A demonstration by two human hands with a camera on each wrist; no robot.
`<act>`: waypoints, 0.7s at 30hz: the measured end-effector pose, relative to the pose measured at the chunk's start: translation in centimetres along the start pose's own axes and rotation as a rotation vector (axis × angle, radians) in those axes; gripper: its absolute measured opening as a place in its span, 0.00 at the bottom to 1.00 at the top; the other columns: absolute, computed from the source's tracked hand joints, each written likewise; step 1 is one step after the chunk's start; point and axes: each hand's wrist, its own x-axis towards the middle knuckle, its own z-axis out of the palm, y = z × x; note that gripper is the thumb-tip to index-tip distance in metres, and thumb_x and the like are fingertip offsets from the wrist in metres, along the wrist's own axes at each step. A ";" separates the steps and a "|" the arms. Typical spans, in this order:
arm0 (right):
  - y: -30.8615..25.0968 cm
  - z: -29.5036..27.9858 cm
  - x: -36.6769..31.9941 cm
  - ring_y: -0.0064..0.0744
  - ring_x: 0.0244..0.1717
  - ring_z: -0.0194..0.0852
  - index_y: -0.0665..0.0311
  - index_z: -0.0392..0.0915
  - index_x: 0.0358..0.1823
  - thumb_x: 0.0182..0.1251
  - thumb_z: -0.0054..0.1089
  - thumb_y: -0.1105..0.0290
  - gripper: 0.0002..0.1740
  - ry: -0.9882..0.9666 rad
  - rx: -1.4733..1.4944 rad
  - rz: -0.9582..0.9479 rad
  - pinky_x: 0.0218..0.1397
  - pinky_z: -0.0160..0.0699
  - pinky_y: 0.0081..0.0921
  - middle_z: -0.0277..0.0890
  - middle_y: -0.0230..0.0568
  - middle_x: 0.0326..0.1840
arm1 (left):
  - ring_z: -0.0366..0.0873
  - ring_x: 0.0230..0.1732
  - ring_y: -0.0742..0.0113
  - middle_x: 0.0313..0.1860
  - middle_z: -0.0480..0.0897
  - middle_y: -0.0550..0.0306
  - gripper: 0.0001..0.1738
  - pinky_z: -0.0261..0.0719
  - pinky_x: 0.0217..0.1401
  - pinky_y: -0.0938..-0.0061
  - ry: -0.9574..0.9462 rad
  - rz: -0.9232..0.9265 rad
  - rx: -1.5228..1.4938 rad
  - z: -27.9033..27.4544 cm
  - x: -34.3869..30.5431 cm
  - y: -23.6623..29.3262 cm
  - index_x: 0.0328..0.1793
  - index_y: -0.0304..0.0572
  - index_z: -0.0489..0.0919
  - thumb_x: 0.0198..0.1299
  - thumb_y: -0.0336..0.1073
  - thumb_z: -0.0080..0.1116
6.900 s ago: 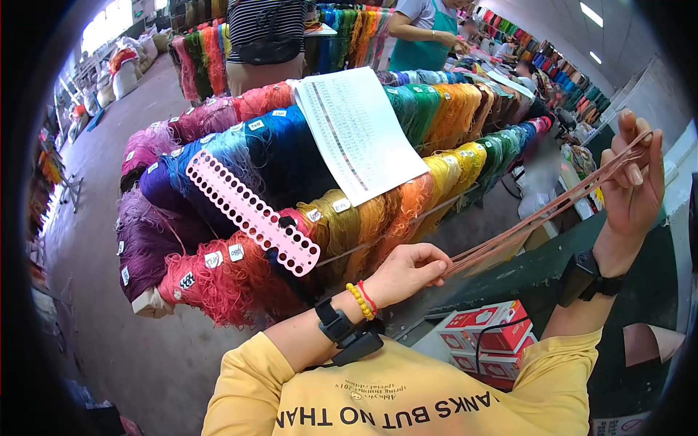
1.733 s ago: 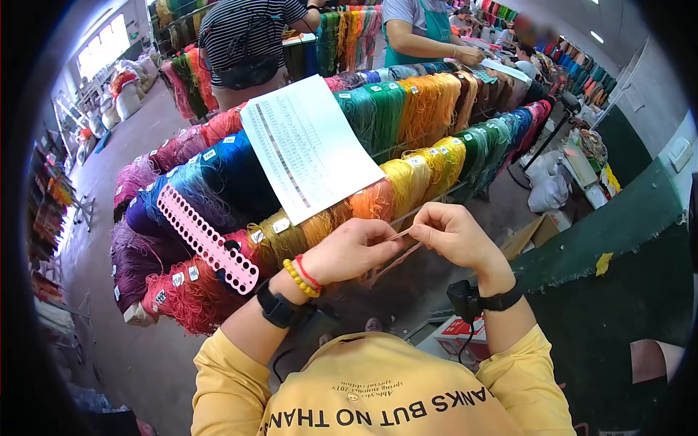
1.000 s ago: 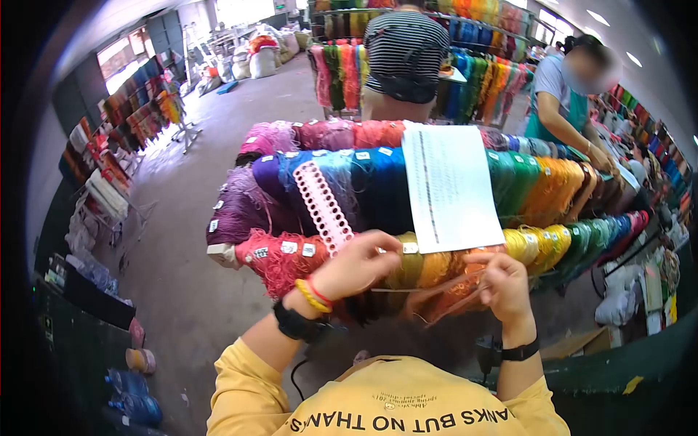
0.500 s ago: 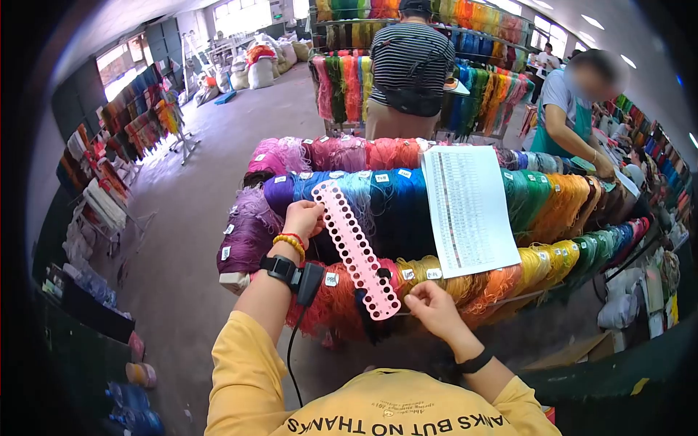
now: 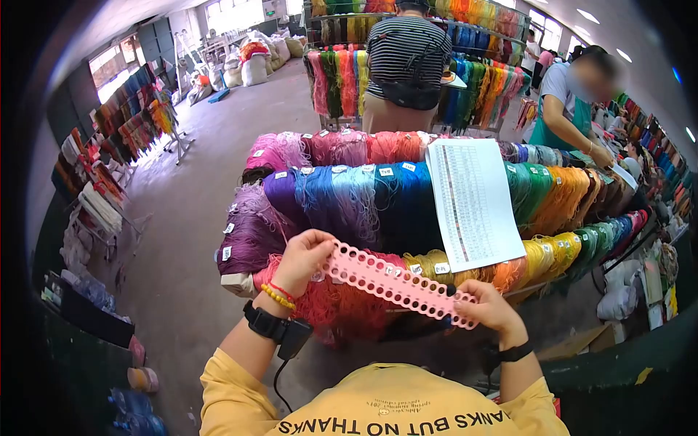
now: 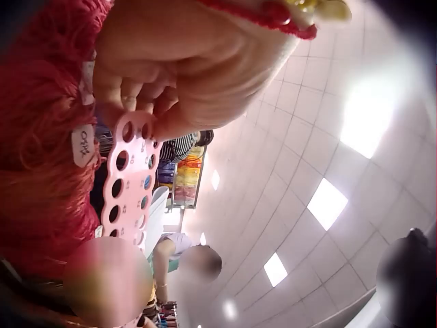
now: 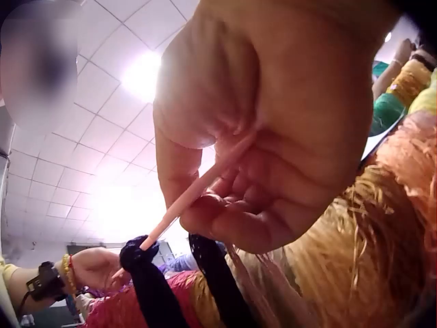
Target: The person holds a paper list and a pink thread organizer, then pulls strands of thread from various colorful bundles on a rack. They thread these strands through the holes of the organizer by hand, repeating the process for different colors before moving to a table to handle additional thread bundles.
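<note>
A long pink thread holder card (image 5: 392, 283) with rows of holes along both edges is stretched between my hands, over the red skeins. My left hand (image 5: 304, 265) pinches its left end between thumb and fingers, also close up in the left wrist view. My right hand (image 5: 493, 311) grips the lower right end, thumb on top. In the right wrist view the card is edge-on, and a dark navy thread (image 7: 156, 290) is knotted through it and hangs down. Thin pale pink strands (image 7: 263, 283) hang below the right fingers; their upper ends are hidden by the hand.
A rack of labelled skeins, purple (image 5: 251, 218), blue (image 5: 407, 207) and yellow (image 5: 545, 254) among them, stands in front. A printed chart sheet (image 5: 476, 207) lies over it. A person in a striped shirt (image 5: 408, 58) and one in a green apron (image 5: 556, 127) stand beyond.
Earlier both hands stretched pink strands while the card lay on the rack. The left hand then reached the card's upper end. Now the card is lifted and turned flatter, held at both ends.
</note>
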 end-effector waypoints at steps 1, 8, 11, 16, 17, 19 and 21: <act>-0.1 -0.6 -0.2 0.13 0.21 0.70 0.64 0.72 0.38 0.58 0.62 0.70 0.10 0.006 -0.006 -0.002 0.20 0.69 0.11 0.73 0.28 0.25 | 0.76 0.28 0.78 0.32 0.78 0.62 0.08 0.76 0.30 0.85 -0.018 -0.094 0.049 0.0 -0.7 -0.1 0.42 0.36 0.75 0.60 0.33 0.55; -1.8 -1.2 -1.0 0.16 0.21 0.73 0.65 0.72 0.36 0.56 0.62 0.70 0.10 0.046 0.039 0.027 0.23 0.71 0.11 0.75 0.30 0.24 | 0.81 0.33 0.71 0.34 0.79 0.58 0.11 0.79 0.35 0.83 -0.146 -0.220 0.006 -0.1 -3.3 -0.2 0.42 0.36 0.73 0.63 0.37 0.53; -0.9 -1.3 -0.6 0.13 0.22 0.71 0.66 0.73 0.37 0.58 0.60 0.70 0.08 0.191 0.088 -0.099 0.23 0.68 0.11 0.74 0.30 0.25 | 0.81 0.33 0.70 0.34 0.79 0.57 0.10 0.79 0.34 0.82 -0.094 -0.203 -0.110 0.1 -4.1 -0.2 0.43 0.37 0.73 0.64 0.36 0.52; 2.5 -4.8 -0.6 0.15 0.18 0.65 0.65 0.72 0.32 0.61 0.58 0.70 0.06 0.621 0.347 -0.254 0.22 0.66 0.13 0.70 0.28 0.22 | 0.81 0.33 0.69 0.36 0.80 0.55 0.08 0.80 0.35 0.82 0.019 -0.087 -0.232 -1.1 -5.2 -0.4 0.44 0.37 0.72 0.65 0.34 0.50; 2.7 -4.9 -0.9 0.15 0.18 0.64 0.64 0.72 0.31 0.61 0.58 0.70 0.07 0.683 0.397 -0.278 0.22 0.65 0.14 0.69 0.28 0.21 | 0.81 0.33 0.69 0.37 0.80 0.55 0.08 0.80 0.35 0.82 0.052 -0.068 -0.261 -1.4 -5.5 -0.5 0.44 0.37 0.72 0.65 0.34 0.50; 2.9 -4.4 -1.6 0.16 0.17 0.63 0.63 0.71 0.30 0.61 0.58 0.70 0.07 0.700 0.386 -0.264 0.20 0.64 0.13 0.68 0.28 0.20 | 0.81 0.34 0.68 0.36 0.80 0.55 0.08 0.81 0.35 0.81 0.072 -0.064 -0.300 -2.0 -6.2 -0.7 0.44 0.36 0.72 0.65 0.34 0.49; 3.0 -3.6 -1.9 0.16 0.16 0.63 0.64 0.71 0.31 0.61 0.59 0.71 0.06 0.695 0.326 -0.234 0.20 0.64 0.13 0.68 0.28 0.20 | 0.81 0.34 0.67 0.36 0.80 0.55 0.08 0.81 0.36 0.81 0.080 -0.049 -0.338 -2.2 -6.9 -1.1 0.45 0.36 0.72 0.65 0.33 0.49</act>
